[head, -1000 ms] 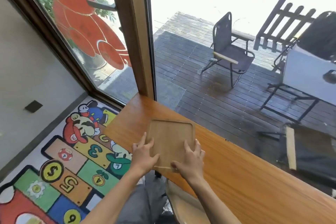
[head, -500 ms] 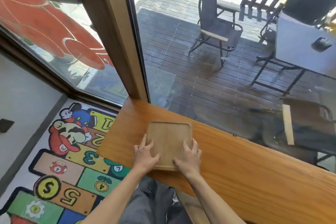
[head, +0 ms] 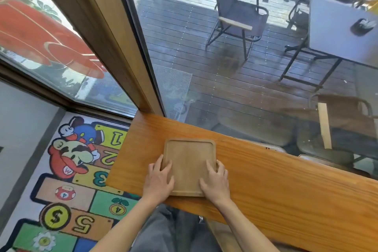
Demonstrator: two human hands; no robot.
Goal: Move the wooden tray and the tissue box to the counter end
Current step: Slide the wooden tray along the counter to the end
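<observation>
- A square, light wooden tray (head: 189, 166) lies flat at lower centre, near the left end of the orange-brown wooden counter (head: 286, 186).
- The left hand (head: 158, 180) and right hand (head: 214, 182) press its near corners, fingers nearly straight, clasping nothing.
- No tissue box is in view, so its move likely remains.

surface: wooden counter (head: 286, 180) | on it: square wooden tray (head: 189, 163), flat, by the near edge | grip: left hand (head: 157, 180), right hand (head: 214, 182) on tray's near corners | counter end: left of the left hand
</observation>
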